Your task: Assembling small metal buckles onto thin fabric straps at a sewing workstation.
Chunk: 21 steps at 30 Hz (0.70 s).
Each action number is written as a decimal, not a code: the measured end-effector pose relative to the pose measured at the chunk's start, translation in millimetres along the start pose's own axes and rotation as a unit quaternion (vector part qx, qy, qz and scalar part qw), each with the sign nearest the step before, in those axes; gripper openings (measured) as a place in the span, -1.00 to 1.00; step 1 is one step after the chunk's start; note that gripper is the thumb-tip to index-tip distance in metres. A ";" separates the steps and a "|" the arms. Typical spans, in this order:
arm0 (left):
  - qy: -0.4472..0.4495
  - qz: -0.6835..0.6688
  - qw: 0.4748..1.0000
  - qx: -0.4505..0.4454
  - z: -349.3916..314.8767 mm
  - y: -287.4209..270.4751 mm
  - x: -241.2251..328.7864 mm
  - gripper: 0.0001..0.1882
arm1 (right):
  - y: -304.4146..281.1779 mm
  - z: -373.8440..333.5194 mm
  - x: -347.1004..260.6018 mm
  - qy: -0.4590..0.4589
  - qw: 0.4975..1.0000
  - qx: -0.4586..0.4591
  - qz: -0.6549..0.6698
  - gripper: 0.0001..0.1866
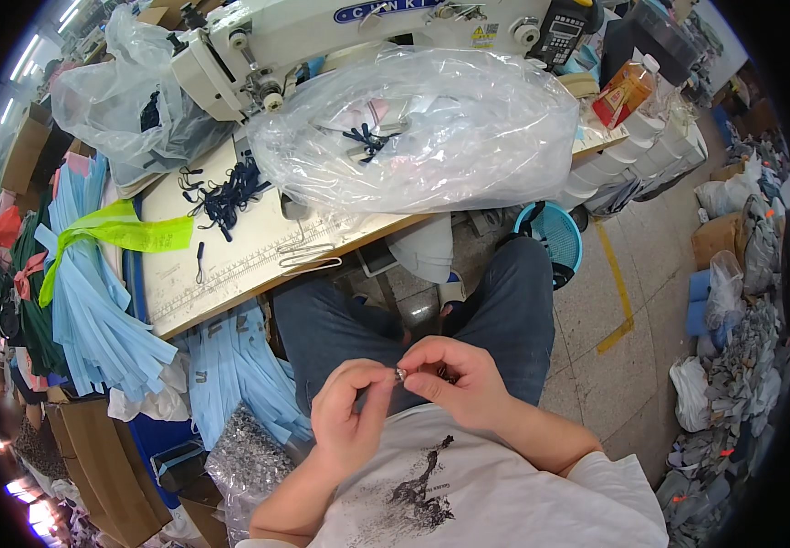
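Note:
Above my lap, my left hand point(351, 400) and my right hand point(464, 382) meet fingertip to fingertip. Between their pinched thumbs and forefingers is a small shiny metal piece point(400, 374), too small for me to name its kind. Something dark shows under the curled fingers of my right hand, mostly hidden. Close to my left forearm leans a clear plastic bag point(247, 457) full of small greyish pieces. Ahead on the sewing table point(185, 297) lies a pile of dark navy cord loops point(230, 196), with one loop point(200, 263) apart from it.
A sewing machine point(322, 36) spans the table's back, behind a large clear plastic bag point(468, 137). Light blue fabric strips point(94, 292) and a neon yellow strip point(125, 228) hang at the left. A blue basket point(564, 239) stands beyond my right knee; a bottle point(626, 91) stands back right.

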<state>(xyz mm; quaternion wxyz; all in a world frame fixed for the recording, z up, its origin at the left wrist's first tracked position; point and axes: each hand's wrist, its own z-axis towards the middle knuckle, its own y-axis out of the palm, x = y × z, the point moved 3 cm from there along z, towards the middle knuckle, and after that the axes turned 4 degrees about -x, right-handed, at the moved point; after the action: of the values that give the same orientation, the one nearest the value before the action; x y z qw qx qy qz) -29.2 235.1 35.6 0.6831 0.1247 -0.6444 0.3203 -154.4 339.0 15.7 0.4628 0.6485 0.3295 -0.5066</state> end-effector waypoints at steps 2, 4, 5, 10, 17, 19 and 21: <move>0.017 0.029 0.999 -0.002 2.4 -0.3 4.2 -0.89 | -0.3 0.2 -0.3 -0.026 0.999 0.011 -0.031 -0.81; 0.033 0.058 0.998 -0.004 4.0 0.0 6.3 -0.88 | -0.5 0.7 -1.3 -0.052 0.996 0.022 -0.061 -0.80; 0.065 0.086 0.994 -0.001 4.3 0.6 8.0 -0.83 | -1.0 1.1 -1.8 -0.059 0.995 0.033 -0.073 -0.80; 0.124 0.149 0.981 0.000 5.4 -0.4 9.1 -0.74 | -2.6 2.2 -5.0 -0.059 0.993 0.039 -0.096 -0.83; 0.103 0.171 0.980 -0.006 4.3 -0.9 13.6 -0.73 | -5.4 4.0 -5.4 -0.095 0.984 0.030 -0.148 -0.82; 0.071 0.158 0.985 0.001 5.5 -2.5 12.1 -0.77 | -6.4 3.8 -4.4 -0.084 0.987 0.021 -0.136 -0.82; 0.110 0.151 0.982 -0.029 9.7 -4.0 10.8 -0.74 | -8.3 2.9 3.5 0.013 1.000 -0.001 0.014 -0.84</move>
<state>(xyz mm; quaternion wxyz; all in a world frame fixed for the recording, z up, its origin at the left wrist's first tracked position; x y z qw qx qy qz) -35.0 229.4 48.4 0.6972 -0.0298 -0.5854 0.4127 -161.9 339.1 9.9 0.4661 0.6592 0.3264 -0.4915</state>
